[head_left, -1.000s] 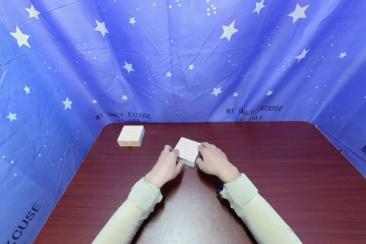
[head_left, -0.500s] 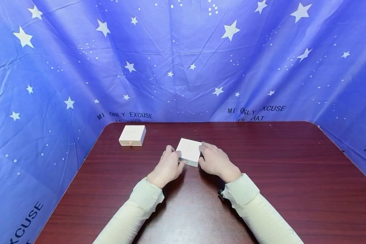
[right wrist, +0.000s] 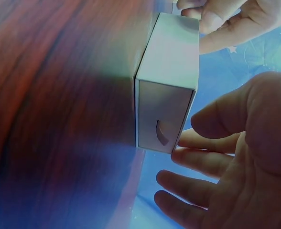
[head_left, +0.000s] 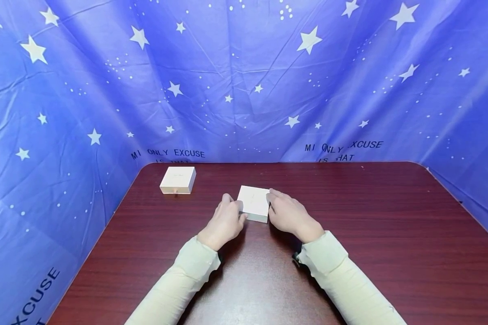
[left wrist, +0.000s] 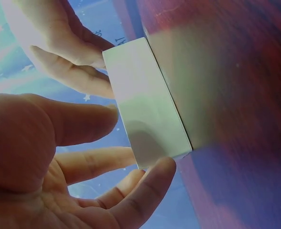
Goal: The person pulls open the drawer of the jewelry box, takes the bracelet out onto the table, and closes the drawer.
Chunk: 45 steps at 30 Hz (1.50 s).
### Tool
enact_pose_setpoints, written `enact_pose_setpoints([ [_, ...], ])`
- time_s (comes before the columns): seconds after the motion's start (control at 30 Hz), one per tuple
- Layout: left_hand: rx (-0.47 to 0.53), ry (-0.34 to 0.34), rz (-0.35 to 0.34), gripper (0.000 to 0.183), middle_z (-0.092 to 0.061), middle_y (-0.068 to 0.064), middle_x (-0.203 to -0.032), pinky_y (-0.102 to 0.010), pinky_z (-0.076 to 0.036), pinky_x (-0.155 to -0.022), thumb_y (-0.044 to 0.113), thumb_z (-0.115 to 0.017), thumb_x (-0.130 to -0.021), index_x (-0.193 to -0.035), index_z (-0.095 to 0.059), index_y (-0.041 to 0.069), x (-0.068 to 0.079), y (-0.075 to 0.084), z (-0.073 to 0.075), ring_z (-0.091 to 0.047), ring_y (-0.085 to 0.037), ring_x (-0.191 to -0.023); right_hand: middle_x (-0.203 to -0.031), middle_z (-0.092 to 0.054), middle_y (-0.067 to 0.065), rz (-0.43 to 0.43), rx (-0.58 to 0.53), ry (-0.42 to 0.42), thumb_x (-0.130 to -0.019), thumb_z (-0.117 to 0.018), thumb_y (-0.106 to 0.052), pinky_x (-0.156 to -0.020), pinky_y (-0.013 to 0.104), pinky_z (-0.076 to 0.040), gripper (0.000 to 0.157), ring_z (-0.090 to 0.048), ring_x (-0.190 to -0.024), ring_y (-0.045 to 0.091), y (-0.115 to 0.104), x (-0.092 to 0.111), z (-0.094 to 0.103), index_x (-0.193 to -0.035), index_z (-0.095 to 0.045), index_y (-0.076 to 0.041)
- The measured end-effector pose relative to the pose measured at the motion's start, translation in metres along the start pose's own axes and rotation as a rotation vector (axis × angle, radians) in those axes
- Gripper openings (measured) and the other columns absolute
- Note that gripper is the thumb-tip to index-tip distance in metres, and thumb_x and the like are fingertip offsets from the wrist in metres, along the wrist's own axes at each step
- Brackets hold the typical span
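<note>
A white drawer box (head_left: 254,201) lies flat near the middle of the table, between both hands. My left hand (head_left: 224,221) holds its left end; in the left wrist view the thumb (left wrist: 90,123) is at the top edge and the curled fingers (left wrist: 150,191) are round the end. My right hand (head_left: 290,216) is at the box's right end, its fingers (right wrist: 202,160) extended and touching near the far corner, its thumb (right wrist: 217,121) close by the top edge. A small ribbon pull tab (right wrist: 161,132) shows on that end in the right wrist view.
A second white box (head_left: 178,179) with a small tab on its front sits at the table's back left. The dark red wooden table (head_left: 370,216) meets a blue star-printed cloth (head_left: 244,81) at the back and sides.
Between the two hands the box has turned slightly counterclockwise, its front edge now squarer to me. The right fingers, earlier round its right end, have loosened; the second box stays put.
</note>
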<state>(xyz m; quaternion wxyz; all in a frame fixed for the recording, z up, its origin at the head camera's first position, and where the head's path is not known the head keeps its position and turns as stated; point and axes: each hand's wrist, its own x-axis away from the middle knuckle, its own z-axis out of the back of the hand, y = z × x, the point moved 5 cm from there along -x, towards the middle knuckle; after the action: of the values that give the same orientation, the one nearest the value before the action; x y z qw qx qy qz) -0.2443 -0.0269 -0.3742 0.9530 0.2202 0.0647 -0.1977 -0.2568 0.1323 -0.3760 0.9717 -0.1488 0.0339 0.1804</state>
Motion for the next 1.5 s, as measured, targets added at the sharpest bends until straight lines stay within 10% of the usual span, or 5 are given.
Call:
enact_pose_setpoints([
  [0.47,-0.010,-0.011,0.022,0.016,-0.046,-0.012,-0.087,-0.041,-0.047,-0.068,0.013,-0.070,-0.085,-0.092,-0.058,0.004,-0.001,-0.003,-0.001,-0.055,-0.028,-0.069,-0.131,-0.053,0.021,-0.081,-0.184,0.005,-0.093,-0.043,-0.010,-0.100,0.050,-0.038,0.038,-0.048,-0.124,0.035,0.012,-0.004,0.004,-0.126,-0.055,0.003],
  [0.9,-0.038,0.015,-0.016,0.011,-0.048,-0.006,-0.077,-0.039,-0.047,-0.060,0.010,-0.068,-0.085,-0.094,-0.062,0.008,0.000,-0.004,-0.003,-0.056,-0.028,-0.068,-0.091,-0.066,0.022,-0.287,-0.706,-0.088,-0.095,-0.043,-0.001,-0.059,0.034,-0.055,0.023,-0.066,-0.061,0.023,0.033,-0.010,-0.010,-0.106,-0.057,0.012],
  [1.5,-0.054,0.070,-0.093,0.008,-0.054,-0.005,-0.071,-0.041,-0.050,-0.061,0.004,-0.069,-0.082,-0.085,-0.063,0.009,0.000,-0.001,0.001,-0.063,-0.028,-0.070,-0.078,-0.063,0.015,-0.379,-0.724,-0.052,-0.092,-0.050,0.004,-0.054,0.032,-0.055,0.013,-0.064,-0.052,0.017,0.036,-0.017,-0.019,-0.091,-0.063,0.008],
])
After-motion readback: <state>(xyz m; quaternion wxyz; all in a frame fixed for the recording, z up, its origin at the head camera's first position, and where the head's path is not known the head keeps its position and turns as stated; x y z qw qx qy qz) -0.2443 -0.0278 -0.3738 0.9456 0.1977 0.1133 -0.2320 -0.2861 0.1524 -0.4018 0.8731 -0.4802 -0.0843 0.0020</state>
